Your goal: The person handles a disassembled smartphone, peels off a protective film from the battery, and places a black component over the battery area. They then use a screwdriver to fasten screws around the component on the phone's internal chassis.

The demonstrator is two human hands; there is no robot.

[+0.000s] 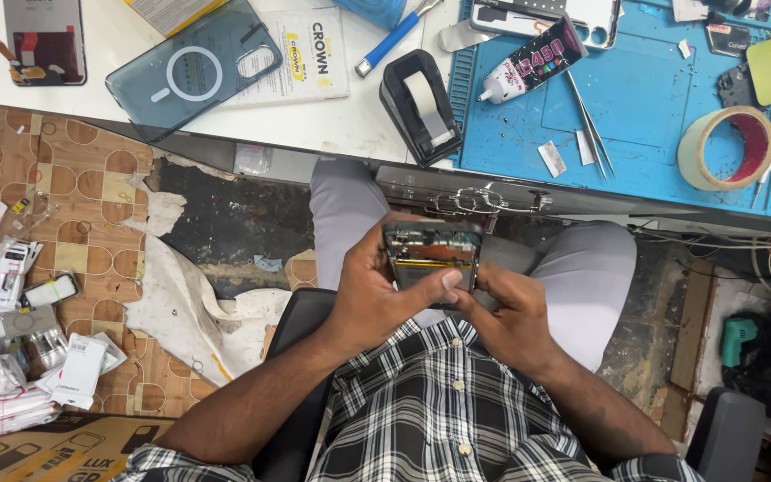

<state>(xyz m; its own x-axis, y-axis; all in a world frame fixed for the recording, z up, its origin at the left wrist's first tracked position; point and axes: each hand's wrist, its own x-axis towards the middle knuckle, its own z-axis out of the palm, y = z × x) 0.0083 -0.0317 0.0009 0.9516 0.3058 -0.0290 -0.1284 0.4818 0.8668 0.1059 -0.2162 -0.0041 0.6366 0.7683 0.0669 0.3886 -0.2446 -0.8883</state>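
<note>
Both hands hold an opened phone [431, 259] over the lap: left hand [373, 290] gripping its side, thumb across the lower edge; right hand [510, 314] beneath its bottom corner. On the table [332, 125] above: tape dispenser [420, 105], blue mat [644, 107], tape roll [726, 147].

I've got one view only, from the head camera, looking steeply down over the checked shirt [421, 393] and lap. It sits close to the hands: left hand [377, 290] and right hand [510, 317] fill the lower centre. The tabletop [136, 98] runs across the top of the frame, its near edge towards me, and the patterned floor [91, 205] shows at left.
</note>
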